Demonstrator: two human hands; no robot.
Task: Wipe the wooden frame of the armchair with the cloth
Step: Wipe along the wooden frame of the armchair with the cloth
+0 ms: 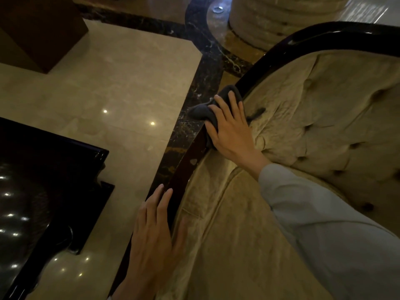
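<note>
Head camera looked down on a beige tufted armchair (324, 118) filling the right half of the frame. Its dark glossy wooden frame (186, 169) ran as a curved rail from the lower middle up to the upper right. My right hand (231, 131), in a pale grey sleeve (324, 224), sat at the centre of the frame, fingers spread and bent over a dark grey cloth (205, 111), pressing it onto the rail. My left hand (153, 239), at the lower middle, lay on the same rail lower down, fingers straight and close together, holding nothing. Polished cream floor tiles (108, 87) with a dark marble border (201, 87) filled the left side. A black glossy furniture edge (54, 191) showed at the lower left.
</note>
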